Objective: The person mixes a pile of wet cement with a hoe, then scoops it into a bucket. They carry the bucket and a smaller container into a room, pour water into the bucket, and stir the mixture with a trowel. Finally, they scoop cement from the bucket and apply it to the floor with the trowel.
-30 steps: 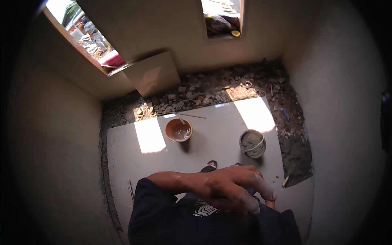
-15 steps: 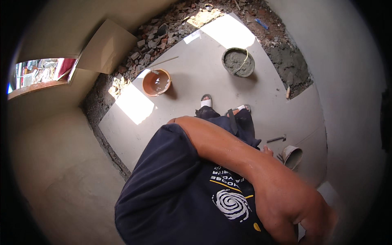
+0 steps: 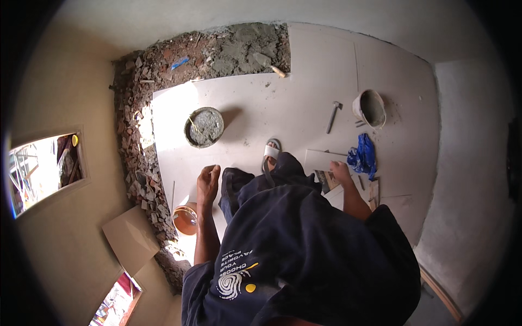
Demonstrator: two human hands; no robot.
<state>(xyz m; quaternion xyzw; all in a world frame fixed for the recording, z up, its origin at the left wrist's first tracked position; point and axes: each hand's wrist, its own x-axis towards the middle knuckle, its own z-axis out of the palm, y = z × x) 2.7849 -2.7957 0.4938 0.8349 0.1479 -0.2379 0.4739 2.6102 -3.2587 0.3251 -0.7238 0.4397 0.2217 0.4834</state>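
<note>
My left hand (image 3: 207, 183) is raised over the tiled floor on the left, fingers loosely bent, thumb apart, holding nothing visible. Ahead of it stands a dark bucket (image 3: 204, 130) full of grey mortar; an orange-brown bucket (image 3: 185, 219) is beside my left forearm. My right hand (image 3: 341, 173) hangs at my right side with curled fingers and nothing visible in it. From this view it overlaps the cut tile pieces (image 3: 321, 160), near a crumpled blue plastic bag (image 3: 363, 157). Farther right, a hammer (image 3: 333, 117) lies by a tipped pale bucket (image 3: 372, 108) with grey residue.
Broken brick rubble (image 3: 142, 179) borders the tiles on the left. Spread mortar (image 3: 239, 51) covers the far strip, where a wooden-handled trowel (image 3: 278, 71) lies at the tile edge. A large tile (image 3: 130, 239) leans near the left wall, below a window opening (image 3: 46, 168).
My view has swung round to the right. Both hands now show at my sides, whereas an arm crossed the picture before. The blue bag and tile pieces have come into view.
</note>
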